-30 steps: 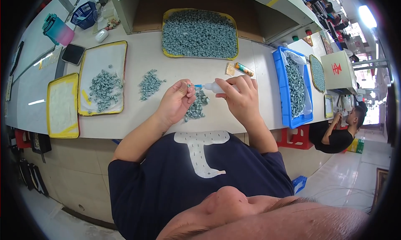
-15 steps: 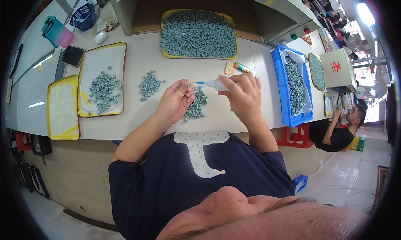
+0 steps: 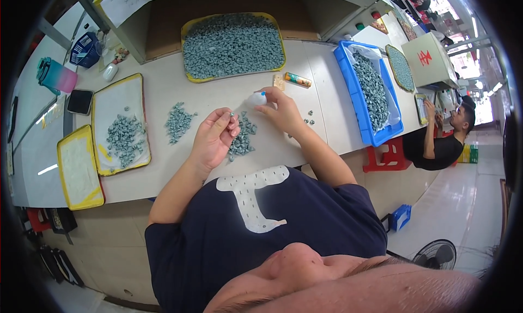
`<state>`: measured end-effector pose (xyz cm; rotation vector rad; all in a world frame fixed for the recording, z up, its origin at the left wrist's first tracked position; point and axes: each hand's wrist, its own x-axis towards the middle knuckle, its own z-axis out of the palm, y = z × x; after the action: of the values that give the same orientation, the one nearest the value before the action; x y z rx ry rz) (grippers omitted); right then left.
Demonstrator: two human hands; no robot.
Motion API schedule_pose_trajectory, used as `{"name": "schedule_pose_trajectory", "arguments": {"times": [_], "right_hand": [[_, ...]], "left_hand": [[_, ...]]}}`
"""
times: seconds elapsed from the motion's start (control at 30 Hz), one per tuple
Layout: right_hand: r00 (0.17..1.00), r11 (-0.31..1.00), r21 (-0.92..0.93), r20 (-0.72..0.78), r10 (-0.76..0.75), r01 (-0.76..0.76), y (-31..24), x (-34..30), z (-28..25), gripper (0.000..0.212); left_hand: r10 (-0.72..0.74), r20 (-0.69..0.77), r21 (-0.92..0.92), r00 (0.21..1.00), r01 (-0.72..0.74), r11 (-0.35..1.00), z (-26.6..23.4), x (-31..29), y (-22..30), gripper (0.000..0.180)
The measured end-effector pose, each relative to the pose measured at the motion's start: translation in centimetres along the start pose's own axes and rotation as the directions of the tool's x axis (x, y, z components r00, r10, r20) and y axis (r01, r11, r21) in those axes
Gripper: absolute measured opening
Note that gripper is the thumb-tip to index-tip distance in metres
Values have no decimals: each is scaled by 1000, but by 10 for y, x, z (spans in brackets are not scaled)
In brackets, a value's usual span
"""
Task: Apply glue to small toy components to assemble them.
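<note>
My left hand point(image 3: 212, 137) is closed, its thumb and fingertips pinching a small grey-green stone point(image 3: 232, 114). Just right of it, my right hand point(image 3: 280, 112) grips a small white squeeze bottle point(image 3: 255, 99) with a bit of blue showing at its upper right. The bottle's thin nozzle cannot be made out. Beneath and beside my left hand lies a loose pile of grey-green stones point(image 3: 244, 134) on the table, partly hidden by the fingers. A second pile of stones point(image 3: 178, 123) lies to the left.
A white-lined tray point(image 3: 116, 95) with stones and a smaller yellow-edged tray point(image 3: 76, 155) stand left. A large stone-filled tray point(image 3: 234, 76) sits behind, a blue crate point(image 3: 353, 92) right. A cylindrical lighter point(image 3: 298, 80) lies beyond my right hand. A person point(image 3: 436, 133) sits far right.
My right hand has drawn the bottle back from my left fingertips and turned it, so its nozzle no longer points at them. My left hand keeps its pinch. The whole view has shifted and tilted.
</note>
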<state>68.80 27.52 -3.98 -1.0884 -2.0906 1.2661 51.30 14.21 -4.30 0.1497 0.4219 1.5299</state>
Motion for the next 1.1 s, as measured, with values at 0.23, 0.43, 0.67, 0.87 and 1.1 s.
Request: {"name": "schedule_pose_trajectory", "arguments": {"times": [0.23, 0.43, 0.67, 0.87, 1.1], "right_hand": [[985, 943, -292, -10, -174, 163, -15, -7, -38, 36], [990, 776, -628, 67, 128, -57, -10, -26, -75, 13], [980, 715, -699, 141, 143, -4, -3, -31, -60, 15], [990, 854, -517, 77, 114, -58, -27, -31, -46, 13], [963, 958, -108, 1, -269, 267, -79, -27, -17, 17]], "left_hand": [[-17, -12, -2, 1000, 17, 1000, -2, 1, -1, 10], [-39, -2, 13, 999, 39, 999, -4, 1, 2, 8], [-85, 48, 44, 995, 83, 996, 2, 0, 5, 9], [-113, 108, 77, 988, 105, 991, 6, -5, 9, 8], [-127, 114, 108, 985, 115, 987, 5, -5, 5, 7]]}}
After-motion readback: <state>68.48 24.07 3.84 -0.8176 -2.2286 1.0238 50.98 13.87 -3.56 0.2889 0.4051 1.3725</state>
